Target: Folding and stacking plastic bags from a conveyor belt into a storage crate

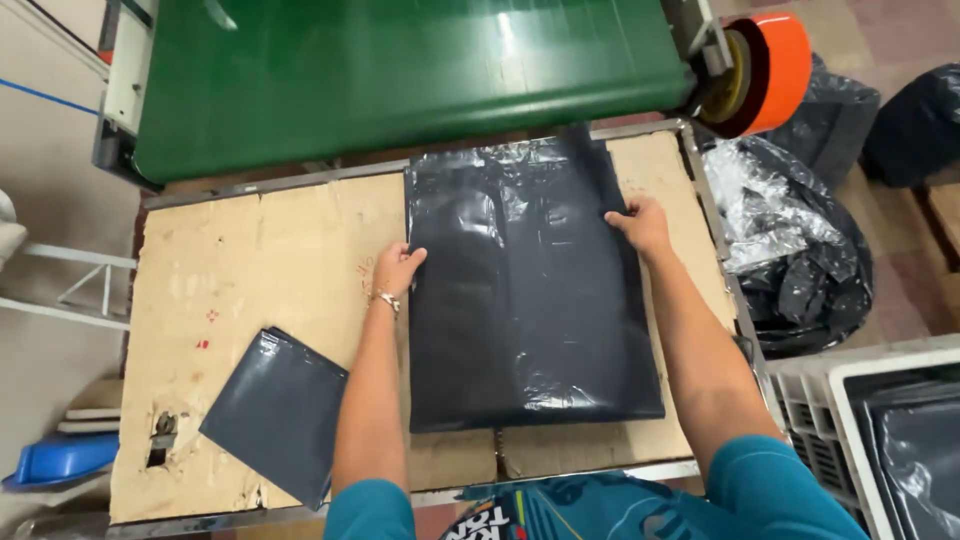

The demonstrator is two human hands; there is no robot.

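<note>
Below the green conveyor, I press my flat left hand and pinching right hand on the black bag, smoothing it; folding next likely needs both edges aligned.

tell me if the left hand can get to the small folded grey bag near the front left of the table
Probably yes. The left hand rests on the left edge of the large black bag, and the small folded grey bag lies just beside that forearm on the cardboard-topped table, with nothing between them.
</note>
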